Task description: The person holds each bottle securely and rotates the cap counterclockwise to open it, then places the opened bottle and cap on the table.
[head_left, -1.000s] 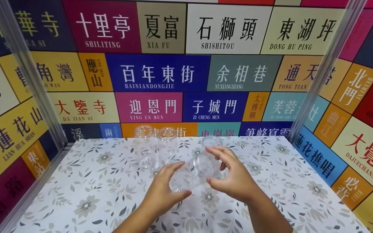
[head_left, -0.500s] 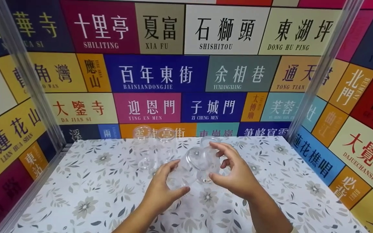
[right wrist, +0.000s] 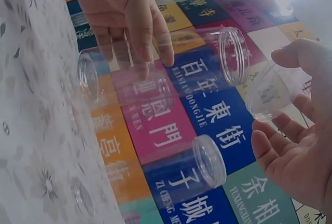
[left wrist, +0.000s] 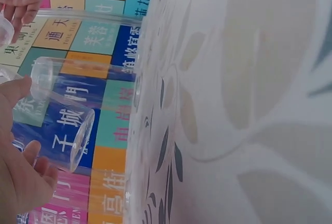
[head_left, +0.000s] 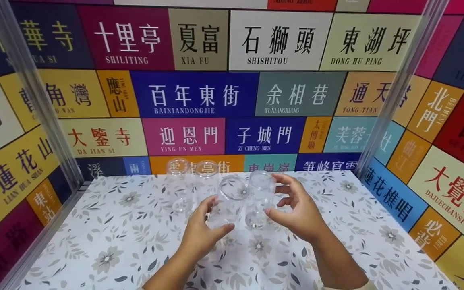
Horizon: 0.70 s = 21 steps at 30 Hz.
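Note:
A clear plastic jar point(head_left: 226, 211) stands nearly upright in my left hand point(head_left: 200, 228), whose thumb and fingers curl around its sides. In the right wrist view the jar point(right wrist: 192, 66) shows a ridged rim at its upper end, and its bottom appears raised from the table. My right hand point(head_left: 299, 213) pinches a clear round lid point(right wrist: 272, 93) by its edge, apart from the jar's rim. Behind the lid, a capped clear jar point(head_left: 259, 201) stands on the table, overlapped by the right fingertips in the head view.
Two more clear jars, one at far left point(head_left: 177, 183) and its neighbour point(head_left: 207, 185), stand at the back of the flower-patterned table point(head_left: 143, 249). A wall of coloured sign panels point(head_left: 195, 92) rises behind, with transparent corner posts point(head_left: 397, 80) at both sides.
The jar in my left hand has turned from leaning right towards the right hand to nearly upright. My right hand has shifted slightly right, away from the jar's rim.

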Motion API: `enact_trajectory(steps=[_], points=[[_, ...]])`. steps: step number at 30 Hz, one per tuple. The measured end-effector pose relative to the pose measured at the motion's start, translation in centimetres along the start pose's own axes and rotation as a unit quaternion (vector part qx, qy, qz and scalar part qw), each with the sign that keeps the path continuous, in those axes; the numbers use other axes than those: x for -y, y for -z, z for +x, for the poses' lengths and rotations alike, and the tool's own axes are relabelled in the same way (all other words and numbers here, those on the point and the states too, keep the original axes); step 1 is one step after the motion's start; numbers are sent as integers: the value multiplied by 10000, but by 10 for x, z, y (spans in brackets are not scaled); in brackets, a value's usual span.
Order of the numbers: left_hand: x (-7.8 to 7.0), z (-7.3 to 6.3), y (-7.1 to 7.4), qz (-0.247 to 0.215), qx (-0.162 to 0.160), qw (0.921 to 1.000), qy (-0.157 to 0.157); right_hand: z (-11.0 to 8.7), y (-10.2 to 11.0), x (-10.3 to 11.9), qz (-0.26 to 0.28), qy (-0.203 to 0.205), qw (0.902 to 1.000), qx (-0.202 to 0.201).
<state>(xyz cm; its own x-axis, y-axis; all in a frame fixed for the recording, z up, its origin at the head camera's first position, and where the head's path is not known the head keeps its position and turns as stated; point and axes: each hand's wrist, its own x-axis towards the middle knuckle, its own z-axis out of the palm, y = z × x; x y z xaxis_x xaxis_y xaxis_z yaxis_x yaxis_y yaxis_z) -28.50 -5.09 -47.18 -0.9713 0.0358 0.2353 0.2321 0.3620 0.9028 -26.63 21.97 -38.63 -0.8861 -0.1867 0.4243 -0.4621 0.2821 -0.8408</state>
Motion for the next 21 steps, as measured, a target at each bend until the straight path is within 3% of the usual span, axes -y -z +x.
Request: enact_trajectory(steps=[8,16,21], points=[[6,18,-13,-230,-266,9993,82,7,25,-23,-44,-393,9985,-376],[9,37,-29,-32,-489,9980,398,14,53,-46,329,-1022,9924,-605],[13,43,-39,76,-685,9971,313,18,69,-65,294,-1370,9874,-739]])
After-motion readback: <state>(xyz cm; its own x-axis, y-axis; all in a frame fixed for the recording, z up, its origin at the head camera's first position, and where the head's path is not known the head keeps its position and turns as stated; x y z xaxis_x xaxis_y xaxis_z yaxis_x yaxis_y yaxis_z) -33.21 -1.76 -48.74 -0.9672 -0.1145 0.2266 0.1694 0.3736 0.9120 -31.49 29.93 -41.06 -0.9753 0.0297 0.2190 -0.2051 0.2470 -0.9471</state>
